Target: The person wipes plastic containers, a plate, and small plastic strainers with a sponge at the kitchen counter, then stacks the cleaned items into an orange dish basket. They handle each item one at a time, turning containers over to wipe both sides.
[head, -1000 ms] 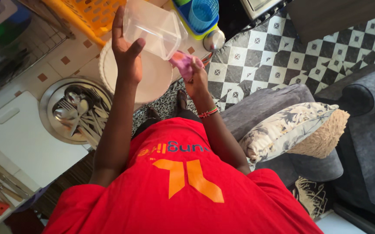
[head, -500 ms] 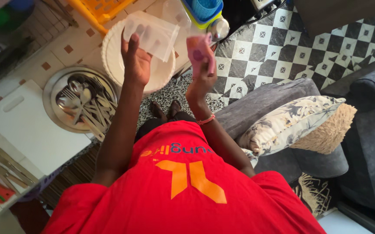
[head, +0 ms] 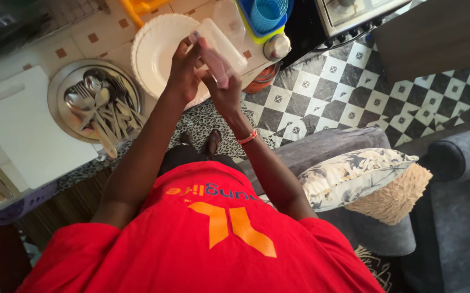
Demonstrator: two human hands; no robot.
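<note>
While both hands meet in the upper middle of the frame, the left hand (head: 183, 68) grips the clear rectangular plastic container (head: 221, 40) with curled fingers. The right hand (head: 225, 89) is closed around a pink cloth (head: 216, 65), pressing it on the container, above the round white scalloped plate (head: 156, 49).

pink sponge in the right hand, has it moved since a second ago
Yes. The pink sponge has moved in against the clear container over the white plate, where earlier it was off the plate's right edge.

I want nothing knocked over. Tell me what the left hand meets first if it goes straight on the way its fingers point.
The left hand already grips the clear plastic container. Past that, its fingers point toward the blue perforated plastic basket, though depth is unclear from above.
</note>
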